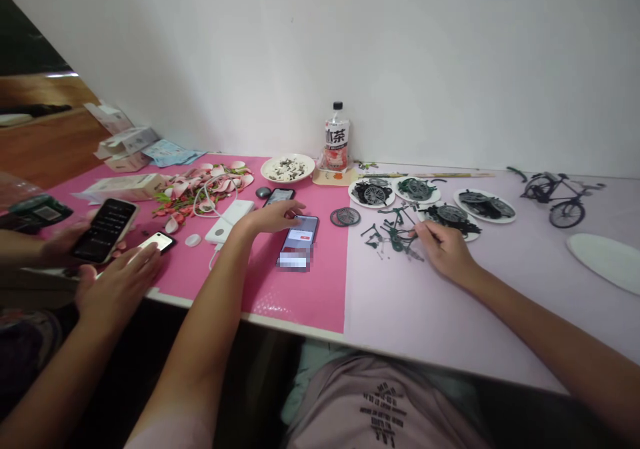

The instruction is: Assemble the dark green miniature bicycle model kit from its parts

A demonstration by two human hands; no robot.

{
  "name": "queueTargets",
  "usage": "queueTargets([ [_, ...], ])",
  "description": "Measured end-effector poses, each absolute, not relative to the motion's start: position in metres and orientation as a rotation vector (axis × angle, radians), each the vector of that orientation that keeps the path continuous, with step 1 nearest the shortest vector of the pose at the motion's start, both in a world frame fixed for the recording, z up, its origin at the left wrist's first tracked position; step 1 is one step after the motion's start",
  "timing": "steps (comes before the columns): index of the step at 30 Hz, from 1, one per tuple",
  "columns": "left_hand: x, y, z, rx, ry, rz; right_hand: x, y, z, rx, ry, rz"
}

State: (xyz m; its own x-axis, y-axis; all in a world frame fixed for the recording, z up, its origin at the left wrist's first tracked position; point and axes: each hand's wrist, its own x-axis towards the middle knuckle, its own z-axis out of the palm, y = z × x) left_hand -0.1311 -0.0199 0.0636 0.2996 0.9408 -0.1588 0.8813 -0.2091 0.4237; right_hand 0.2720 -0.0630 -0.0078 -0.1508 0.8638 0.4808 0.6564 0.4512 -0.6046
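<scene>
My left hand hovers with its fingers apart over the upper end of a lit phone on the pink table cover. Behind that hand lies a second phone. On the pale cover, my right hand pinches a dark green model bicycle frame at its right side. Small loose green parts lie around the frame. Two spoked wheels rest between the phone and these parts. White plates of dark parts stand behind my right hand.
A finished model bicycle and an oval plate are at the right. Behind stand a drink bottle and a plate of small pieces. At left, another person's hands hold phones near pink petals and a white power bank.
</scene>
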Motion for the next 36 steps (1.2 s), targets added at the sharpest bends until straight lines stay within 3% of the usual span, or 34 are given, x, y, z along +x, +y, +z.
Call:
queueTargets([
  [36, -0.128, -0.028, 0.069, 2.119, 1.597, 0.155, 0.269, -0.065, -0.005, -1.275, -1.882, 0.359],
])
